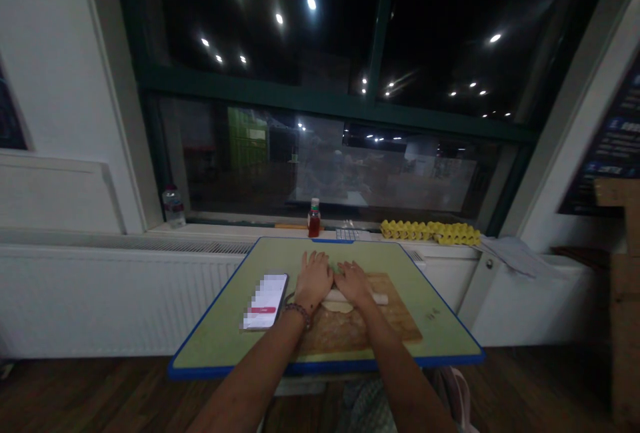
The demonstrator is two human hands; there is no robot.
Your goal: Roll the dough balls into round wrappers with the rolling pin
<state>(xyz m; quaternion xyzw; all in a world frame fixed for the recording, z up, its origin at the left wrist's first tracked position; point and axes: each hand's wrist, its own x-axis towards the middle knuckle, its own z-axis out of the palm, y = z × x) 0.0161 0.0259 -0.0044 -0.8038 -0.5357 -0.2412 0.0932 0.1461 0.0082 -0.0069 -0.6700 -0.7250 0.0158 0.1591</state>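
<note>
A pale rolling pin (381, 299) lies across a wooden board (350, 338), its right end showing past my hand. Beneath it, a flat piece of dough (339, 307) pokes out toward me. My left hand (315, 278) rests over the pin's left part, fingers stretched forward and a beaded bracelet (299, 311) at the wrist. My right hand (353, 283) lies flat on the pin's middle with its fingers extended, close beside the left. My palms hide much of the pin and dough.
On the green, blue-edged table (220, 333), a lit phone (270, 299) lies left of the board. Along the windowsill stand a water bottle (173, 206), a red-filled bottle (314, 218) and yellow egg trays (430, 231). A white radiator (115, 303) runs behind the table.
</note>
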